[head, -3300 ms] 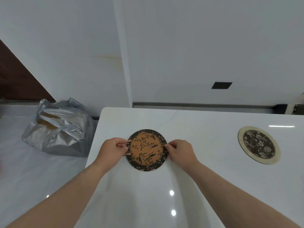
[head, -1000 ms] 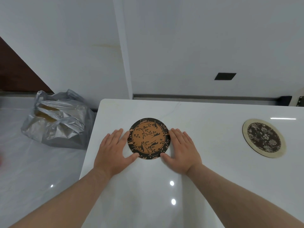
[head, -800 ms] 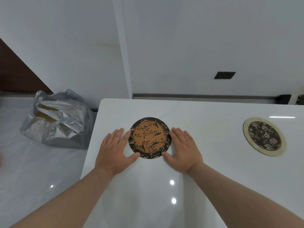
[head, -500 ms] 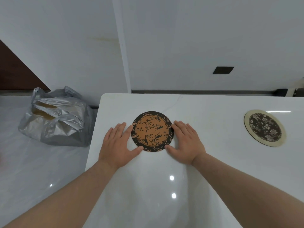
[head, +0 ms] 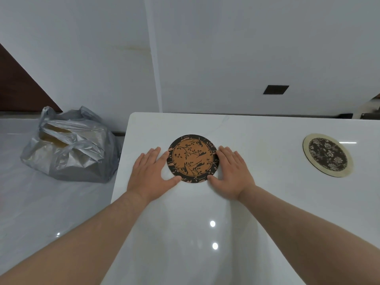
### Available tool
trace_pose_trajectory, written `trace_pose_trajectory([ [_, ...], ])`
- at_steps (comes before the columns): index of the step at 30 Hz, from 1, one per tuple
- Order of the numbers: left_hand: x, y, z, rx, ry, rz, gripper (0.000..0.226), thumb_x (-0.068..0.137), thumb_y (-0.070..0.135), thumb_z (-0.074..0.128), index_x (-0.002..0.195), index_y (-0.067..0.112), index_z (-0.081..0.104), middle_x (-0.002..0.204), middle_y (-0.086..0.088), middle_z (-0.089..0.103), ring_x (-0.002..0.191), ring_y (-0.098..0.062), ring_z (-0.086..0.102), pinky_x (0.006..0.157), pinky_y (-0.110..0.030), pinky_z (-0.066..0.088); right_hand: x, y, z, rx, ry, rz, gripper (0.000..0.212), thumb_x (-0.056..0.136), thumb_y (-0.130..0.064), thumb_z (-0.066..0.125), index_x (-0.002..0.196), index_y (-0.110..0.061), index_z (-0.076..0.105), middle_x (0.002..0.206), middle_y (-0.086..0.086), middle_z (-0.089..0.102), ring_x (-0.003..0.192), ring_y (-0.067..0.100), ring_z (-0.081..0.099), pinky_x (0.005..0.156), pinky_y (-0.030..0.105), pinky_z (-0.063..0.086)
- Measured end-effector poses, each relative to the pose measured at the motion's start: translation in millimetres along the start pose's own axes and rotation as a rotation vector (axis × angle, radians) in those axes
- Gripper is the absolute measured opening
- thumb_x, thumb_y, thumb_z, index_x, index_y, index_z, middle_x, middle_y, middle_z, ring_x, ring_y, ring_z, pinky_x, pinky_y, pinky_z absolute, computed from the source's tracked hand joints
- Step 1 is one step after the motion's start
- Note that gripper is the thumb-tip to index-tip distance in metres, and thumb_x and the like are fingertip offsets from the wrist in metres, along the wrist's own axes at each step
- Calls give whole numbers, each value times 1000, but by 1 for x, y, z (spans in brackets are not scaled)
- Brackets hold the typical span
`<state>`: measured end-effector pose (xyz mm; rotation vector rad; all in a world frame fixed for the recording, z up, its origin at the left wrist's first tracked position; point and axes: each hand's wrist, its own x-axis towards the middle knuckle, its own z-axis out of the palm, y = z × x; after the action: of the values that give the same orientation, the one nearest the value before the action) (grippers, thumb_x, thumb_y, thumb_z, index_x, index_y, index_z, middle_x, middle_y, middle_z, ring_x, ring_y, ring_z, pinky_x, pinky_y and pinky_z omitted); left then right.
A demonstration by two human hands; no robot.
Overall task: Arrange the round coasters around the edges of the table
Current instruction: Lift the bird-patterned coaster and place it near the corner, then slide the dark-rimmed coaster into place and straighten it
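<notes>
A round orange coaster (head: 192, 159) with a black rim and black branch pattern lies flat on the white table (head: 205, 233), near its far left corner. My left hand (head: 151, 173) rests flat on the table at the coaster's left side, fingers and thumb touching its rim. My right hand (head: 233, 171) lies flat at its right side in the same way. Neither hand lifts the coaster. A second round coaster (head: 328, 155), cream-rimmed with a dark floral centre, lies flat at the right near the far edge.
A crumpled silver plastic bag (head: 68, 144) sits on the glossy floor left of the table. White walls stand behind the far table edge, with a dark wall plate (head: 276, 89) at the right.
Earlier my fingers pinched the coaster's rim; both hands now lie flat beside it. The coaster has slid farther from me, towards the far edge.
</notes>
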<state>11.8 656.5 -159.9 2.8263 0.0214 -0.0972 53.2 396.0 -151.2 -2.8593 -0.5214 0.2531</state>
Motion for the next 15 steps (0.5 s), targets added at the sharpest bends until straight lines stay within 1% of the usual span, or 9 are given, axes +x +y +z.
trace_pose_trajectory([
  [3, -2, 0, -4, -100, -27, -9, 93, 79, 68, 52, 151, 22, 14, 161, -1, 12, 148, -17, 4, 121, -35, 0, 1, -6, -6, 71, -5, 15, 84, 84, -56, 49, 151, -12, 21, 160, 9, 20, 149, 23, 10, 123, 38, 5],
  [4, -6, -1, -7, -174, -41, -37, 93, 81, 61, 57, 151, 21, 12, 161, -1, 11, 148, -18, 4, 121, -36, 3, -4, -9, -8, 132, 17, 34, 80, 85, -51, 54, 149, -12, 26, 158, 11, 24, 148, 24, 14, 122, 38, 9],
  [6, -16, -1, -12, -291, -43, -89, 86, 85, 50, 61, 151, 21, 14, 161, 1, 11, 148, -18, 6, 120, -36, 10, -18, -18, -11, 266, 87, 72, 69, 86, -39, 61, 144, -12, 35, 154, 12, 32, 145, 25, 22, 119, 37, 18],
  [9, -40, 2, -19, -341, -27, -87, 71, 89, 38, 60, 149, 21, 25, 159, 3, 18, 146, -15, 14, 118, -33, 17, -44, -27, -12, 345, 113, 76, 57, 87, -31, 62, 137, -10, 46, 146, 9, 42, 137, 26, 36, 114, 36, 29],
  [11, -58, 4, -21, -356, -15, -70, 61, 90, 32, 60, 145, 20, 35, 154, 2, 30, 142, -16, 24, 116, -31, 22, -58, -29, -15, 343, 87, 59, 47, 87, -27, 62, 130, -10, 54, 138, 6, 49, 128, 24, 46, 109, 34, 37],
  [13, -77, 5, -23, -353, -20, -42, 50, 89, 29, 60, 137, 19, 47, 145, 3, 42, 135, -17, 36, 111, -29, 29, -71, -33, -22, 342, 54, 59, 40, 88, -26, 61, 126, -12, 58, 133, 3, 53, 121, 21, 52, 103, 34, 43],
  [15, -94, 6, -27, -333, -51, -8, 42, 89, 29, 60, 130, 19, 54, 137, 6, 50, 129, -16, 43, 106, -24, 31, -85, -35, -30, 326, 8, 59, 39, 90, -27, 58, 127, -15, 58, 131, 0, 56, 118, 19, 54, 101, 32, 44],
])
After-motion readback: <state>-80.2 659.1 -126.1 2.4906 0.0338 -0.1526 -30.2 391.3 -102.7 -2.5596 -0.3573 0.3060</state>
